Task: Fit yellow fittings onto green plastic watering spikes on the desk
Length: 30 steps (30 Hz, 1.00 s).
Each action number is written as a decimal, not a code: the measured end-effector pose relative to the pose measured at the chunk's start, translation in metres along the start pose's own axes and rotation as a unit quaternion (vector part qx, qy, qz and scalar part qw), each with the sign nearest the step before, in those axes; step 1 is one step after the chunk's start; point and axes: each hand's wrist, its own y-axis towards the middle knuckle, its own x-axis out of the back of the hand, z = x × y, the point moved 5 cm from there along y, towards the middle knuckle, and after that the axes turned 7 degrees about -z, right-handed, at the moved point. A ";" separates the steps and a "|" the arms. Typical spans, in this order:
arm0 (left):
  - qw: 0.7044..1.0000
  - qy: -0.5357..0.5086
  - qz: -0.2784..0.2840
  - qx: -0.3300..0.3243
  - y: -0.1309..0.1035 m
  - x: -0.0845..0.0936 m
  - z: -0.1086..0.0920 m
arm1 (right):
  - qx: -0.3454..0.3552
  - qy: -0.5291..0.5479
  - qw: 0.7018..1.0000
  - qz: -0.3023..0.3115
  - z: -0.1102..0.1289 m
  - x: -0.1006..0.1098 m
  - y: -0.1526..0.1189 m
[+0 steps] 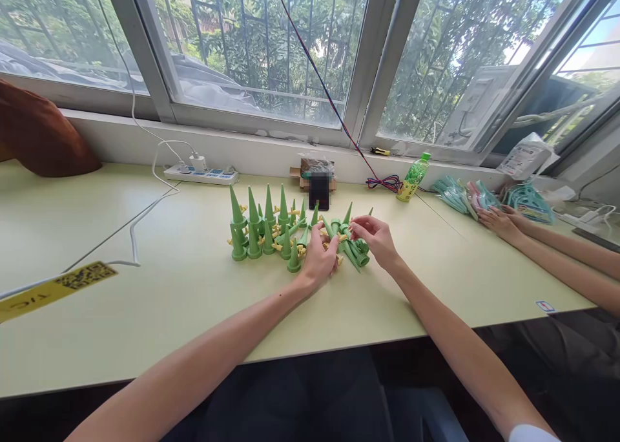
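Several green cones (254,214) with round bases stand upright in rows on the table, small yellow pieces (243,208) attached to or lying among them. My left hand (317,261) is curled at the right side of the rows, thumb and fingers closed around a green cone (328,227) that shows partly between them. My right hand (379,240) faces it, thumb and forefinger pinched together; whatever is between them is too small to make out. Under and between the hands lies a loose pile of green cones (358,254), some on their sides, partly covered by my fingers.
Behind the cones a dark phone (319,191) leans against a small box. A green-capped bottle (414,178), a power strip (201,174) and bundled cable (385,183) line the window side. At right, another person's hands (501,222) touch bagged teal and pink items (455,195). A yellow tag (58,290) hangs at left.
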 end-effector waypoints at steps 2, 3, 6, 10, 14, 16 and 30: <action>1.000 0.002 -0.003 0.002 0.000 0.000 0.001 | 0.000 -0.004 1.000 -0.001 0.002 0.000 -0.001; 1.000 0.004 -0.004 0.003 0.000 0.000 0.001 | 0.000 -0.005 1.000 0.002 0.002 0.000 -0.001; 1.000 0.007 -0.004 0.005 0.000 0.000 0.000 | 0.002 -0.010 1.000 0.018 0.003 -0.002 -0.002; 1.000 0.008 -0.005 0.008 0.000 0.000 -0.002 | 0.005 -0.022 0.999 0.029 0.001 -0.003 -0.003; 1.000 0.003 -0.004 0.007 0.000 0.000 -0.001 | 0.006 -0.030 0.999 0.025 0.001 -0.003 -0.003; 1.000 0.001 -0.003 0.008 0.000 0.000 -0.001 | 0.010 -0.035 0.999 0.027 0.002 -0.004 -0.003; 0.999 0.027 -0.019 0.006 -0.005 0.002 -0.008 | 0.028 -0.084 0.994 0.059 0.000 -0.006 -0.005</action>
